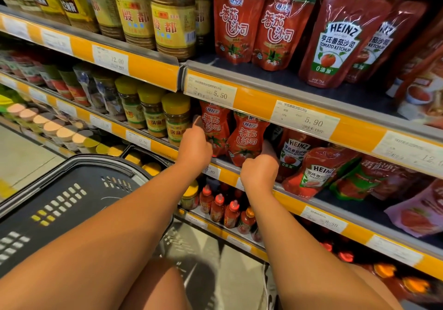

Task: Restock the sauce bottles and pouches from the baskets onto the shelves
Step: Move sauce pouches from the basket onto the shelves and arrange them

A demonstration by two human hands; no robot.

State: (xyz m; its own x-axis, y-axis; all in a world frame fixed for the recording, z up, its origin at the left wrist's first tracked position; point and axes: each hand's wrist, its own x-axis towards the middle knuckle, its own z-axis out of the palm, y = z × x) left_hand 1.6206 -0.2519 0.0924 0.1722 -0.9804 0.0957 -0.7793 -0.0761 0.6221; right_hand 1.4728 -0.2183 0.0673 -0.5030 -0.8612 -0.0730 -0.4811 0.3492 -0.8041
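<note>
Two red tomato sauce pouches stand side by side on the middle shelf (230, 173). My left hand (195, 145) touches the left pouch (215, 127) from its left side, one finger raised along the edge. My right hand (260, 173) grips the lower right edge of the right pouch (247, 137), with fingers curled behind it. Heinz ketchup pouches (309, 173) lean just to the right on the same shelf. A black basket (72, 189) sits below my left arm, and its contents are hidden.
The upper shelf holds yellow-lidded jars (172, 22), more red pouches (256, 24) and Heinz pouches (335, 41). Small yellow-capped jars (175, 117) stand left of my hands. Red squeeze bottles (223, 209) fill the shelf below. Orange price rails edge every shelf.
</note>
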